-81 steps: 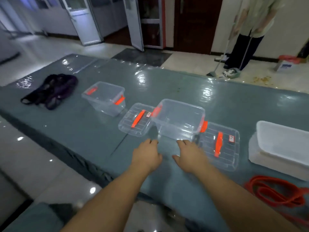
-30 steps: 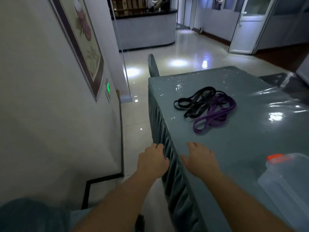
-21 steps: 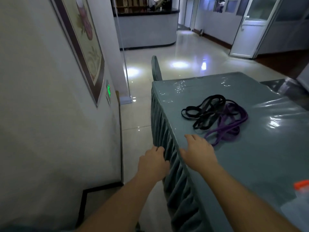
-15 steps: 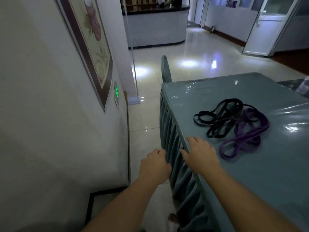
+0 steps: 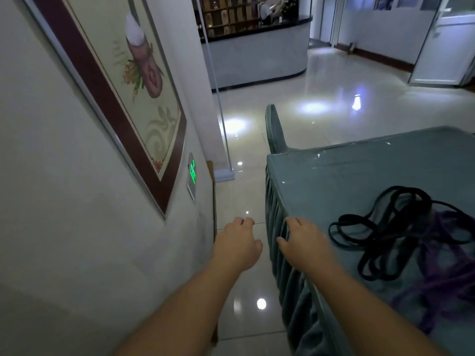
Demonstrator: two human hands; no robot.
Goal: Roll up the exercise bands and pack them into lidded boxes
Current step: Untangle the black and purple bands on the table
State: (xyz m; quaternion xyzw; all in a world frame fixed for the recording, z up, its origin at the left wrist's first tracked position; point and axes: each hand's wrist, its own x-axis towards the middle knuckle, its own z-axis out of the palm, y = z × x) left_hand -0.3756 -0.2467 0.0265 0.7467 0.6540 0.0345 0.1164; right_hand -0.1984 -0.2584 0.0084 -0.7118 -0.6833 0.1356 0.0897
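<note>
A tangle of black exercise bands lies on the grey-green table, with purple bands under and to the right of it. My right hand hovers over the table's near edge, just left of the black bands, fingers loosely apart and holding nothing. Off the table, over the floor, my left hand hangs empty with its fingers curled and apart. No lidded box is in view.
A wall with a framed picture and a green lit sign runs close on the left. A covered chair back stands at the table's far end. Shiny tiled floor leads to a reception counter.
The view has swung left from the boxes to the table's end and moved closer to the bands. Both hands stay empty; the bands now lie right of my right hand.
</note>
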